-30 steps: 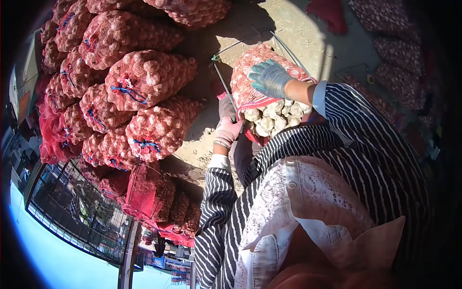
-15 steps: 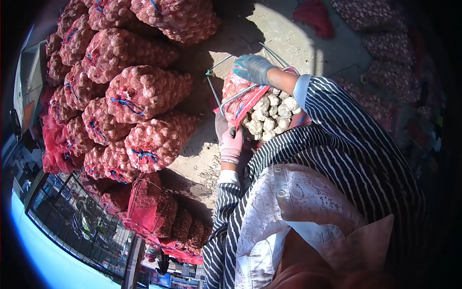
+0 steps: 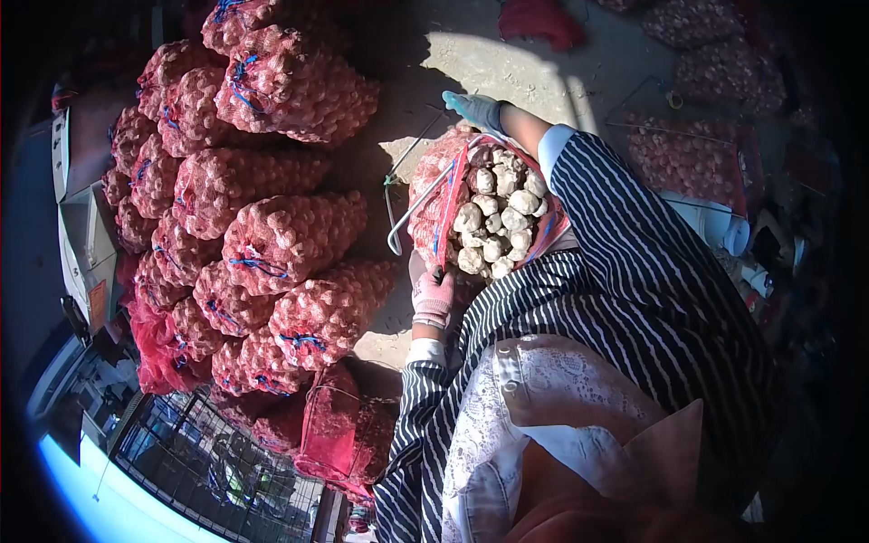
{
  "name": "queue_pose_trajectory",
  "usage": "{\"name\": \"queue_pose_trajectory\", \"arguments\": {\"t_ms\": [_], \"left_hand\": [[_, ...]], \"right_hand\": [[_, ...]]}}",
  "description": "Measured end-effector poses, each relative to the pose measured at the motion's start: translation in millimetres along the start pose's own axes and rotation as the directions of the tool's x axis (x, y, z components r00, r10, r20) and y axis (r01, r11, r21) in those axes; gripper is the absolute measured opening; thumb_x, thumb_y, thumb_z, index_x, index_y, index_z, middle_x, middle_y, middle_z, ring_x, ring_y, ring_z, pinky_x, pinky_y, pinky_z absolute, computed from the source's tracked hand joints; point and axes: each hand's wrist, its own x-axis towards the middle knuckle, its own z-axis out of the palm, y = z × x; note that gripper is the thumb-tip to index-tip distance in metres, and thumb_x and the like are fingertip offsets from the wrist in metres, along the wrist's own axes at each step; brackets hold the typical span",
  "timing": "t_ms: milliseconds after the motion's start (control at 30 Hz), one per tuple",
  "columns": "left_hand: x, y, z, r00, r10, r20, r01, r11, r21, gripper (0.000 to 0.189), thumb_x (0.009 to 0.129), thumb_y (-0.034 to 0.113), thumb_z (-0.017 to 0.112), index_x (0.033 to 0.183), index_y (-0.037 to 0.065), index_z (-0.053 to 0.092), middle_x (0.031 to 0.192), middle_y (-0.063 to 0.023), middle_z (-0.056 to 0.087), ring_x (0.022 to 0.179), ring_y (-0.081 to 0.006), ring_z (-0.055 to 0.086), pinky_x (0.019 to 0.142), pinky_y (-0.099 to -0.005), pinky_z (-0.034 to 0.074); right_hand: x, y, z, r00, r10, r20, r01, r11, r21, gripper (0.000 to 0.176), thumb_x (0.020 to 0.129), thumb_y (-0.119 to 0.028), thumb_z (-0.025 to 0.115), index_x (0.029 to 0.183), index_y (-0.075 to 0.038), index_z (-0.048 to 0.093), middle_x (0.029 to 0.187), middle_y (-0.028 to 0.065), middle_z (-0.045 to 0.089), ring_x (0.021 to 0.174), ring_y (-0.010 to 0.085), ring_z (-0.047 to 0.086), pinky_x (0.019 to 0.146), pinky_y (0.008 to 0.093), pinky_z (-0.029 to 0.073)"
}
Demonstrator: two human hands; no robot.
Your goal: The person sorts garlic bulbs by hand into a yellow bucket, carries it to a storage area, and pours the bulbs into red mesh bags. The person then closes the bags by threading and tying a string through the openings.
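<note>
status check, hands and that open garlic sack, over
Left grip pink-gloved, shut on near rim of open garlic sack. Right grip teal-gloved, at far rim, hold unclear. Wire frame against sack's side. Tied sacks stacked alongside, apart.

A bulging red mesh sack (image 3: 433,195), edged with blue cord at its rim, sits tilted with its mouth wide open. It is filled to the brim with pale, papery garlic bulbs (image 3: 493,222), some sunlit and some shadowed. A thin metal wire frame (image 3: 409,210) lies against its left side.
</note>
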Motion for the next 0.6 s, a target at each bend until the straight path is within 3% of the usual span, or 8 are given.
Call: {"name": "queue_pose_trajectory", "arguments": {"t_ms": [133, 200, 267, 367, 433, 467, 533, 600], "left_hand": [[11, 44, -52, 0.96, 0.03, 0.279, -0.112, 0.952, 0.284, 0.028, 0.079, 0.034, 0.061, 0.085, 0.008, 0.068, 0.083, -0.0207, 0.066, 0.083, -0.0386, 0.064, 0.076, -0.0437, 0.052], [27, 66, -84, 0.96, 0.076, 0.27, -0.154, 0.947, 0.282, 0.028, 0.082, 0.031, 0.059, 0.082, 0.004, 0.067, 0.076, -0.021, 0.065, 0.077, -0.0371, 0.065, 0.074, -0.0441, 0.052], [52, 87, -112, 0.999, 0.045, 0.006, -0.045, 0.999, -0.001, 0.028, 0.087, 0.027, 0.056, 0.085, 0.002, 0.067, 0.074, -0.019, 0.065, 0.075, -0.0359, 0.064, 0.074, -0.0446, 0.051], [117, 83, -87, 0.8, 0.345, -0.49, -0.368, 0.928, 0.052, 0.031, 0.092, 0.029, 0.052, 0.105, 0.003, 0.063, 0.097, -0.0167, 0.064, 0.088, -0.034, 0.062, 0.081, -0.0437, 0.049], [151, 72, -55, 0.845, 0.346, -0.407, -0.24, 0.927, 0.29, 0.04, 0.093, 0.037, 0.048, 0.119, 0.007, 0.058, 0.115, -0.0171, 0.06, 0.11, -0.033, 0.055, 0.093, -0.0447, 0.043], [169, 67, -40, 0.994, -0.056, -0.099, 0.079, 0.967, 0.241, 0.048, 0.094, 0.043, 0.042, 0.127, 0.01, 0.053, 0.123, -0.0176, 0.056, 0.121, -0.0349, 0.048, 0.099, -0.0475, 0.039], [171, 56, -32, 0.964, 0.211, 0.163, -0.267, 0.757, 0.596, 0.055, 0.094, 0.048, 0.037, 0.137, 0.014, 0.044, 0.133, -0.0174, 0.049, 0.126, -0.0377, 0.042, 0.102, -0.0495, 0.036], [134, 75, -23, 0.993, -0.004, -0.122, 0.037, 0.962, 0.269, 0.058, 0.094, 0.049, 0.037, 0.141, 0.015, 0.038, 0.138, -0.0162, 0.045, 0.127, -0.037, 0.041, 0.102, -0.0498, 0.036]], "right_hand": [[0, -7, 27, 0.951, -0.065, 0.303, 0.288, 0.548, -0.785, 0.064, 0.096, -0.055, 0.025, 0.136, -0.011, 0.047, 0.148, 0.0099, 0.038, 0.138, 0.027, 0.032, 0.114, 0.0464, 0.021], [-20, -20, 23, 0.994, 0.103, 0.036, -0.042, 0.672, -0.739, 0.061, 0.096, -0.054, 0.024, 0.137, -0.016, 0.047, 0.144, 0.0111, 0.043, 0.135, 0.0286, 0.037, 0.112, 0.0543, 0.019], [-27, -25, 27, 0.998, 0.038, 0.047, 0.014, 0.611, -0.791, 0.059, 0.095, -0.054, 0.028, 0.136, -0.017, 0.048, 0.144, 0.0112, 0.042, 0.134, 0.0307, 0.037, 0.111, 0.0549, 0.02], [-32, -33, 29, 0.998, -0.033, 0.046, 0.057, 0.525, -0.849, 0.056, 0.095, -0.053, 0.033, 0.133, -0.016, 0.05, 0.141, 0.0118, 0.044, 0.134, 0.0329, 0.037, 0.11, 0.052, 0.025], [-37, -39, 28, 1.0, -0.012, 0.012, 0.016, 0.5, -0.866, 0.054, 0.095, -0.052, 0.035, 0.132, -0.015, 0.051, 0.138, 0.0108, 0.047, 0.133, 0.0322, 0.038, 0.107, 0.0481, 0.03], [-42, -41, 26, 1.0, -0.012, 0.007, 0.011, 0.498, -0.867, 0.054, 0.095, -0.052, 0.035, 0.132, -0.015, 0.051, 0.138, 0.0108, 0.047, 0.133, 0.0322, 0.038, 0.107, 0.0481, 0.03], [-51, -38, 23, 0.997, 0.006, 0.076, 0.067, 0.416, -0.907, 0.052, 0.095, -0.05, 0.036, 0.132, -0.016, 0.05, 0.139, 0.0099, 0.047, 0.133, 0.0315, 0.037, 0.107, 0.0478, 0.03], [-24, 15, 38, 0.972, -0.02, 0.233, 0.22, 0.424, -0.879, 0.053, 0.094, -0.051, 0.036, 0.135, -0.021, 0.048, 0.144, 0.0077, 0.042, 0.137, 0.0318, 0.031, 0.111, 0.0518, 0.024]]}}
